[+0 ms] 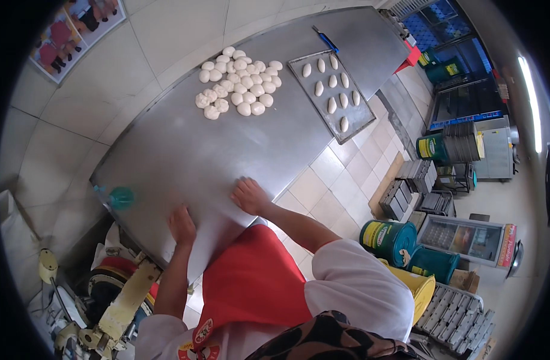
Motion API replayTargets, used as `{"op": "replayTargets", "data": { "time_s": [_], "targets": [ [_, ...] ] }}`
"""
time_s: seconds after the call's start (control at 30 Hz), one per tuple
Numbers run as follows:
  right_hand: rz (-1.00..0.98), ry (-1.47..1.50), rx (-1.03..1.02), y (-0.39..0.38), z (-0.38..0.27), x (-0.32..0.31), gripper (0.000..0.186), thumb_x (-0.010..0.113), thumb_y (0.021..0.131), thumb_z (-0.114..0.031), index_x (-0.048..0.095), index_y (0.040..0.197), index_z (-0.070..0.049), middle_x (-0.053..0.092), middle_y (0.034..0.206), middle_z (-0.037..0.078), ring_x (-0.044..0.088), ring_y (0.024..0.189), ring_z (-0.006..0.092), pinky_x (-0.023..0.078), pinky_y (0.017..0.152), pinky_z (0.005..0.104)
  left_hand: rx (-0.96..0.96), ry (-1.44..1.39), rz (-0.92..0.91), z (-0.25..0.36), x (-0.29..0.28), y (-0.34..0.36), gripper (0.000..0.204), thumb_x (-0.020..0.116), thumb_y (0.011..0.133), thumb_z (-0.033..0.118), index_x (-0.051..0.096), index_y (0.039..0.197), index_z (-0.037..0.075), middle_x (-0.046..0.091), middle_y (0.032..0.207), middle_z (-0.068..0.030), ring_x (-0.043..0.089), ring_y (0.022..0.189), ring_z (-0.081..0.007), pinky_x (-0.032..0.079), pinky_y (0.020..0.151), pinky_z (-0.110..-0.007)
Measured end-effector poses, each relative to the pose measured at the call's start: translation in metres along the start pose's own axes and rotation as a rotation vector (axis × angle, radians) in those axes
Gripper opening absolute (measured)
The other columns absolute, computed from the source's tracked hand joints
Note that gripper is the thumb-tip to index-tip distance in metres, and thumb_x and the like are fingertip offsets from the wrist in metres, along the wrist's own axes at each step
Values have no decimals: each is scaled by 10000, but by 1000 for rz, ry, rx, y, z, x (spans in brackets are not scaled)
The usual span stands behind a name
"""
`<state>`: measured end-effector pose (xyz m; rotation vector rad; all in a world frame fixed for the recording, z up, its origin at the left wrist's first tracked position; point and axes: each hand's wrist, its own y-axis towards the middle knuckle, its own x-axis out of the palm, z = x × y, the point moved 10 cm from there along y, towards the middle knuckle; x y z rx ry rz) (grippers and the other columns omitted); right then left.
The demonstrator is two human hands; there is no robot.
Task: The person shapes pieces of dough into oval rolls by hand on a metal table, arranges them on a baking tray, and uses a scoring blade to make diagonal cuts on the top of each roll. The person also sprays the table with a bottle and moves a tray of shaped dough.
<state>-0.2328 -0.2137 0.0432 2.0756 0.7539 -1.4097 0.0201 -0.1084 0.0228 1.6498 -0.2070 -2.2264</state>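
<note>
both hands rest flat on the near edge of a long steel table, set apart from each other with nothing held. the left hand lies palm down close to the table's rim, fingers together; the right hand lies a little farther in, fingers spread open on the metal. between the two forearms hangs a red apron over white sleeves.

just left of the left hand, a small teal bottle stands on the table's near corner. bare steel stretches from the hands to the far half of the table, with nothing lying between. well away from both hands sits a cluster of white dough balls, packed touching one another straight on the metal. beside the cluster, to its right, lies a dark rectangular baking tray carrying oval dough pieces spaced in rows. a blue-handled tool lies beyond the tray near the far end.

pale tiled wall runs along the table's far side, with a picture poster on it. below the table at left stands a cream and red machine. on the tiled floor at right are green drums, a yellow bin, stacked dark tins and a glass-fronted cabinet.
</note>
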Motion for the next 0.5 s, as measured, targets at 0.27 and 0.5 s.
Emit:
{"op": "replayTargets", "data": {
  "time_s": [0.27, 0.5],
  "targets": [
    [126, -57, 80, 87, 7, -29, 393, 608, 992, -438, 668, 1091, -63, 606, 1133, 158, 559, 1146, 367, 410, 1029, 521, 1, -15, -148, 8, 9, 99, 217, 561, 1056, 253, 652, 1211, 131, 674, 1144, -127, 633, 1056, -365, 490, 909, -510],
    [-69, 96, 33, 13, 0, 19, 338, 672, 977, -416, 680, 1093, -98, 622, 1135, 122, 573, 1143, 305, 441, 999, 479, -254, -43, -194, -14, 0, -6, 268, 635, 1028, 317, 657, 1226, 137, 706, 1199, -121, 655, 1048, -365, 478, 933, -549]
  ]
}}
